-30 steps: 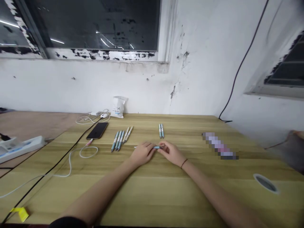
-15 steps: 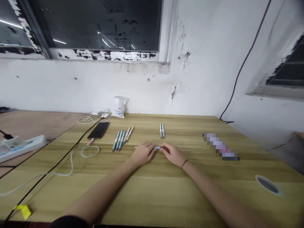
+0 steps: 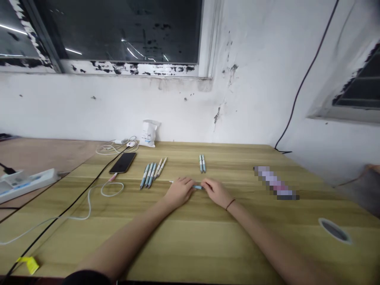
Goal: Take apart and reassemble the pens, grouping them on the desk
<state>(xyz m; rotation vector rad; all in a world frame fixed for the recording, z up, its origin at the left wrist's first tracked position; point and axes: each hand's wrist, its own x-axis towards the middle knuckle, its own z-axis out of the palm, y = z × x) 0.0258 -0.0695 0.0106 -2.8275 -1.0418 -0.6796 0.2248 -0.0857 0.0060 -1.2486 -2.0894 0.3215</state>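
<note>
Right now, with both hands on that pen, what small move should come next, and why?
Probably slide the pen forward to lie beside the other pair. Your left hand and right hand meet on the blue pen, and the pair of blue pens lies just ahead of it on the wooden table, looking like the same kind of pen.

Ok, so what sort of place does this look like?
Probably a bare workroom or office: a long wood-laminate desk with a cable grommet, a power strip beside it, rows of pens, and a scuffed white wall.
</note>
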